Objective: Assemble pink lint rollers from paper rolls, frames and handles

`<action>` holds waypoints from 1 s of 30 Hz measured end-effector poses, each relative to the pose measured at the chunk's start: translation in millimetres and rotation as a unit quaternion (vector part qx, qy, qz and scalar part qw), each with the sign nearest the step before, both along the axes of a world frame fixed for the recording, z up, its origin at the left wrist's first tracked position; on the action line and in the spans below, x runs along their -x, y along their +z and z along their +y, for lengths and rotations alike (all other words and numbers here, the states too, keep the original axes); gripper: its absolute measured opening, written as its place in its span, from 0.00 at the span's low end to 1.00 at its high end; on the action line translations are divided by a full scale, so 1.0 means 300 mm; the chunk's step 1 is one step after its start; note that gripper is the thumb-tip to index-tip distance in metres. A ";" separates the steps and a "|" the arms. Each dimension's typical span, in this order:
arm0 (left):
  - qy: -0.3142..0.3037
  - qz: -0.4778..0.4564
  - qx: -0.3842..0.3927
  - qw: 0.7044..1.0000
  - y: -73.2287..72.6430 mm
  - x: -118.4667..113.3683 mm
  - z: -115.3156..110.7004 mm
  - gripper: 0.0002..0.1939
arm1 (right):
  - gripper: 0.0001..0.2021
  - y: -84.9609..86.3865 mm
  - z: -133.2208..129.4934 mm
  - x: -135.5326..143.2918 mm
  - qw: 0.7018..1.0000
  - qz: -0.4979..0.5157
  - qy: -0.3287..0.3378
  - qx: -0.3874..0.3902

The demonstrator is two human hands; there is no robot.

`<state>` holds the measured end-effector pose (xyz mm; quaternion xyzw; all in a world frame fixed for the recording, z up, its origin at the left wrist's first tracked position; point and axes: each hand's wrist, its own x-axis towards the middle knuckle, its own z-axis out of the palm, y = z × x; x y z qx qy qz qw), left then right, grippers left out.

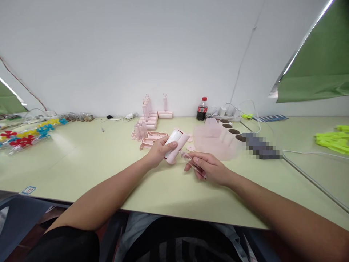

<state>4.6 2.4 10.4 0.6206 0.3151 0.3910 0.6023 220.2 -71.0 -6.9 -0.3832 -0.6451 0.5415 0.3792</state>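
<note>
Two things are gripped nearer than the cola bottle (202, 110) — a pink-and-white cylinder (180, 145) in the left hand (159, 151), a clear handle (189, 160) in the right hand (213, 168).

No wording can be read for certain. Beyond the right grip (212, 169), a bottle (201, 116) of dark drink wears a red label (202, 109) — its pale lettering is too small to make out. Well to the left of the left grip (158, 151), a blue-bordered sticker (28, 190) at the tabletop (81, 160) edge carries small marks — likewise illegible.
</note>
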 end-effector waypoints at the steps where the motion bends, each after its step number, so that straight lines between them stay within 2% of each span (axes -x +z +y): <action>1: 0.004 -0.002 0.000 1.000 -0.002 0.000 0.000 0.23 | 0.24 0.002 -0.001 0.002 1.000 0.009 0.002 0.002; 8: -0.003 -0.001 -0.023 1.000 -0.007 -0.001 0.000 0.21 | 0.24 0.017 -0.012 0.022 0.999 0.035 -0.012 0.035; 12: 0.019 0.018 -0.037 0.999 0.000 0.001 -0.007 0.22 | 0.23 0.021 -0.014 0.023 0.998 0.036 -0.018 0.053; 22: 0.047 0.131 -0.172 0.975 0.002 0.006 -0.019 0.21 | 0.18 0.045 -0.031 0.043 0.989 0.020 -0.060 0.137; 30: 0.049 0.156 -0.181 0.970 -0.001 0.002 -0.021 0.23 | 0.17 0.038 -0.026 0.041 0.988 0.009 -0.060 0.143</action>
